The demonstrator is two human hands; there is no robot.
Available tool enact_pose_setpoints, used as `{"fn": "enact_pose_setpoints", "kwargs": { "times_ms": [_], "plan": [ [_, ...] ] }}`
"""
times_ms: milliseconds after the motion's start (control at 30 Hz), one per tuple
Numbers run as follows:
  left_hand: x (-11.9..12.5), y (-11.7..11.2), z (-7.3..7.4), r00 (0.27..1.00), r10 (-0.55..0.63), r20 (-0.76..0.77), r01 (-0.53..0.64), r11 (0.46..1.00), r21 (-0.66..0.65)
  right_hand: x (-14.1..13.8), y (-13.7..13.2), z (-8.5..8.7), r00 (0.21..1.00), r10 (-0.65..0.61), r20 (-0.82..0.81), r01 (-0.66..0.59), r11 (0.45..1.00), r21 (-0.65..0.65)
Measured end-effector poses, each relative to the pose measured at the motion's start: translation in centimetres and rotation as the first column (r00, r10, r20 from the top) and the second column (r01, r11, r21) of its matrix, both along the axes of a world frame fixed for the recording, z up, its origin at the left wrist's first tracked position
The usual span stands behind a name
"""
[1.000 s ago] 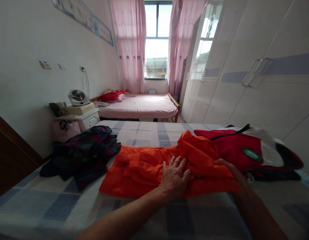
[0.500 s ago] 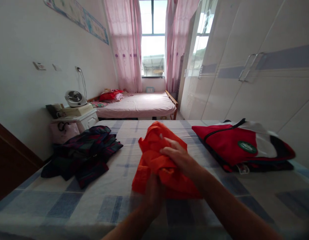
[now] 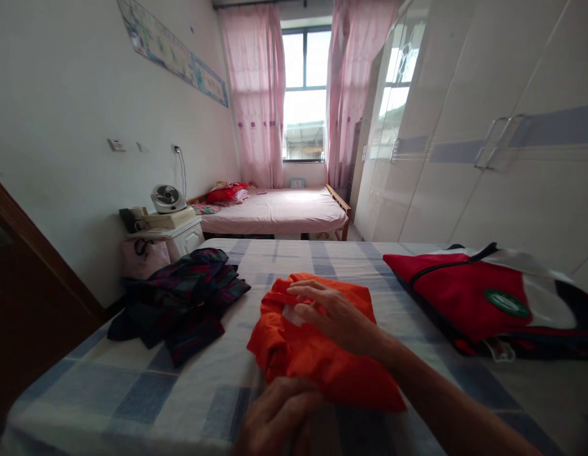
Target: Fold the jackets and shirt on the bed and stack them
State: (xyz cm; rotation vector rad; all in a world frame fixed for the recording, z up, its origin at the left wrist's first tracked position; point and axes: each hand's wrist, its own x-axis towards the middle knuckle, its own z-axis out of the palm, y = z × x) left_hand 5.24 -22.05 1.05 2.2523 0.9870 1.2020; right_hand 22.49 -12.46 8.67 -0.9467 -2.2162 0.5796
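A bunched, loosely folded orange garment (image 3: 341, 370) lies in the middle of the bed in front of me. My right hand (image 3: 329, 316) rests over its upper part, fingers stretched and apart, a pale patch showing under the fingertips. At the garment's near edge is my left hand (image 3: 284, 408), slightly blurred, its fingers extended to the right against the cloth and their tips partly hidden. To the left lies a crumpled dark plaid garment (image 3: 180, 301). On the right sits a folded red, white and black jacket (image 3: 469, 294) with a green round patch.
A blue-and-white checked sheet (image 3: 170, 392) covers the near bed. Beyond stands a second bed (image 3: 279, 212) with pink bedding. A small fan (image 3: 168, 198) tops the white cabinet (image 3: 192, 239) at left. Tall white wardrobes (image 3: 465, 209) line the right side.
The orange garment has gone from a raised bunch to lying flatter and lower. My left hand has drawn back toward me, out from its folds. The camera view has shifted left and up.
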Motion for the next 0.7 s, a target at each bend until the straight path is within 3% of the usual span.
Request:
{"fn": "enact_pose_setpoints", "kwargs": {
  "times_ms": [33, 100, 200, 267, 333, 433, 700],
  "plan": [
    [0.3, 1.2, 0.6, 0.993, 0.021, -0.117, -0.002, 0.987, 0.16, 0.8, 0.7, 0.0, 0.998, -0.038, 0.047, 0.036, 0.998, 0.052],
    [0.9, 3.9, 1.1, 0.938, 0.144, -0.315, -0.041, 0.949, 0.313, 2.5, 2.5, -1.3, 0.97, -0.151, 0.191, 0.131, 0.985, 0.116],
    [0.8, 7.7, -0.5, 0.825, 0.273, -0.495, -0.154, 0.951, 0.267, 5.1, 5.2, -5.5, 0.885, -0.257, 0.388, 0.245, 0.966, 0.08],
    [0.3, 9.4, -2.3, 0.797, 0.262, -0.544, -0.191, 0.964, 0.185, 6.3, 6.4, -8.1, 0.858, -0.319, 0.402, 0.324, 0.944, 0.058],
    [-0.3, 10.1, -3.7, 0.8, 0.251, -0.545, -0.199, 0.968, 0.154, 6.9, 6.8, -9.5, 0.862, -0.358, 0.359, 0.363, 0.93, 0.056],
    [-0.8, 10.1, -4.5, 0.814, 0.266, -0.516, -0.201, 0.963, 0.179, 7.0, 6.6, -9.6, 0.882, -0.378, 0.281, 0.385, 0.923, 0.033],
    [-0.6, 10.3, -4.6, 0.838, 0.289, -0.462, -0.205, 0.953, 0.224, 7.0, 6.5, -9.1, 0.898, -0.367, 0.241, 0.373, 0.928, 0.023]
  ]
}}
